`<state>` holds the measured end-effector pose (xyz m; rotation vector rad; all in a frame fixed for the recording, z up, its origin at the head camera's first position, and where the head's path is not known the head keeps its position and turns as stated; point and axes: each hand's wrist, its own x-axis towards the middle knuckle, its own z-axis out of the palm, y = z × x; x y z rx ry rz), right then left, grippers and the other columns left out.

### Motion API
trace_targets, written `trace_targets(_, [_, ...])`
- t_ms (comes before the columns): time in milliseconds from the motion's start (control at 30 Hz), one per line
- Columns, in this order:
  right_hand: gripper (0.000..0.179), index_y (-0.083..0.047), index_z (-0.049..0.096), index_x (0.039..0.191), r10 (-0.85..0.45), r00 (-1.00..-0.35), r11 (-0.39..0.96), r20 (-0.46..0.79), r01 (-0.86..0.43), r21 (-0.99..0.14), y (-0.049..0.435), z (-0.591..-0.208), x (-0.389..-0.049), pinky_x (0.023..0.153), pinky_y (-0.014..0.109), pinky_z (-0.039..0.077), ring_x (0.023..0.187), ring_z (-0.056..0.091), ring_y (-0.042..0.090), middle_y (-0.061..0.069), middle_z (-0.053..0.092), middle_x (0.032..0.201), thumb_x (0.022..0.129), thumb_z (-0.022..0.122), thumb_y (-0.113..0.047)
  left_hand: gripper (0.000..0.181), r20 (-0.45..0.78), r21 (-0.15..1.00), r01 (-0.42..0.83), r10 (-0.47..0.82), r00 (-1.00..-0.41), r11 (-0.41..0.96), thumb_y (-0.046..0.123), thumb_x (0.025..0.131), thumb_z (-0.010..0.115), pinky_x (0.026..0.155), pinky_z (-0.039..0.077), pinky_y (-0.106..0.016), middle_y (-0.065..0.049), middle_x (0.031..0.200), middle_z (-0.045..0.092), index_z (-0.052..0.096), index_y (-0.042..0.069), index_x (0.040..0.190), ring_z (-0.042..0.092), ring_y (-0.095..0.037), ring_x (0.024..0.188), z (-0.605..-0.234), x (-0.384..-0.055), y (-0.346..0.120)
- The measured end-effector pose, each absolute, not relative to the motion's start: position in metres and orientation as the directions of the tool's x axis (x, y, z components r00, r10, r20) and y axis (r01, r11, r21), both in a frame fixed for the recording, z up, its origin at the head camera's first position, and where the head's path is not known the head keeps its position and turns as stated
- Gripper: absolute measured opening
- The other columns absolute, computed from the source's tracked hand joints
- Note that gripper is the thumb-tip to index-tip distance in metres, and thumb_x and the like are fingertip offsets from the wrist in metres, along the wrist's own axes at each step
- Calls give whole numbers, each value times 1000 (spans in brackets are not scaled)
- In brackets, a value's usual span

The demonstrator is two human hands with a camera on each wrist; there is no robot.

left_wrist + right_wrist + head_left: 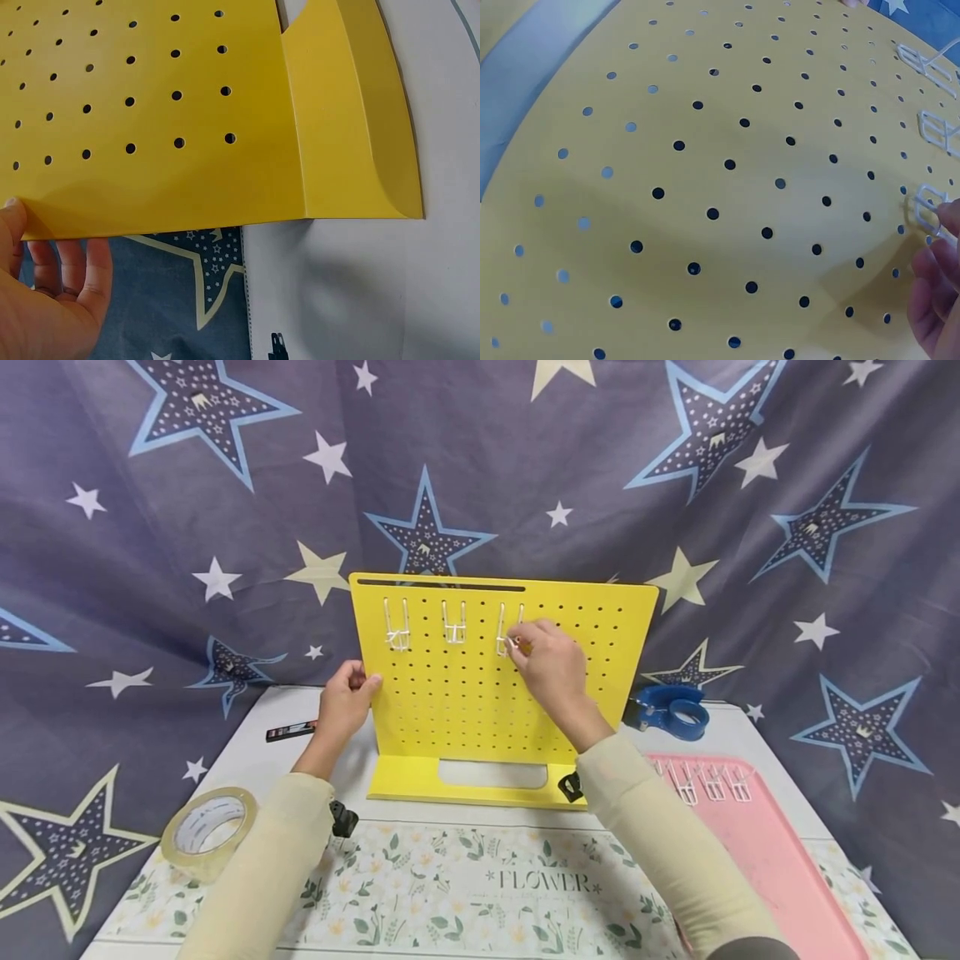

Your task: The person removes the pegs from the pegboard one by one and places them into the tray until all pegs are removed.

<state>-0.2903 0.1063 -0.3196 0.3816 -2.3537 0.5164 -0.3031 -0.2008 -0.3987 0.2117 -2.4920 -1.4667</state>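
Observation:
A yellow pegboard point(480, 710) stands upright on its bent foot in the middle of the table. At its left edge my left hand point(347, 702) holds on, thumb point(13, 217) on the front face and fingers point(71, 266) behind. Near the top, my right hand point(553, 664) pinches the front end of a white wire hook point(924, 201), the third in the row, whose prongs lie against the board. Two more white wire hooks, one at the far left point(397, 639) and one beside it point(454, 633), hang on the board. My right fingers partly cover the third hook.
On the right, a pink tray point(765, 852) carries several white wire hooks point(712, 782). Behind it sits a blue tape dispenser point(667, 710). A roll of clear tape point(210, 831) and a black packet-like strip point(291, 731) lie on the left. A starry curtain point(480, 460) hangs behind.

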Motion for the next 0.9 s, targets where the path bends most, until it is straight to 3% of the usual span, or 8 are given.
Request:
trace_targets(367, [9,-21,78,99,-130,-696,887,706,-400,-231,103,-318,-287,53,30,48,80,71,18,2,76,101,95,72,-26,24,129,871,-7,-242,-962,491,29,103,60,74,48,-28,-7,102,56,55,12,120,54,-21,88,-399,-304,-201])
trace_targets(900, [3,-19,77,94,-195,-651,841,734,-496,-216,127,-315,-268,59,31,52,79,71,18,-1,75,93,93,74,-21,22,147,867,9,-238,-960,499,29,103,59,72,48,-29,-5,98,54,55,12,117,53,-20,84,-399,-303,-201])
